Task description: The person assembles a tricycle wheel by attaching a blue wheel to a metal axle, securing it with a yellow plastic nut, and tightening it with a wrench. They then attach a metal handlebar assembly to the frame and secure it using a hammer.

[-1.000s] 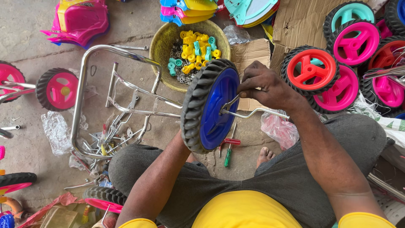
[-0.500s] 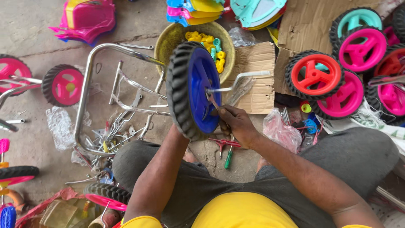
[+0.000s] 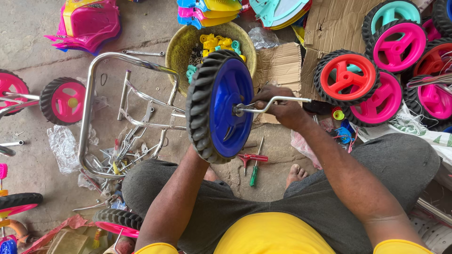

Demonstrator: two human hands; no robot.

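Blue wheel (image 3: 221, 106) held upright over the lap, just in front of the yellow bowl (image 3: 176, 47). Right hand (image 3: 280, 108) closed around the bent metal rod (image 3: 275, 102), whose end sits in the wheel's hub. Left hand behind the wheel, hidden, grip can't tell. Chrome frame (image 3: 89, 108) lies left of the wheel, screwdriver (image 3: 255, 164) on the floor below it

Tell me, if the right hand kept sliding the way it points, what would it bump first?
Probably the blue wheel. The right hand grips the bent metal crank and points left along it, toward the wheel's hub. Depth is hard to judge from above.
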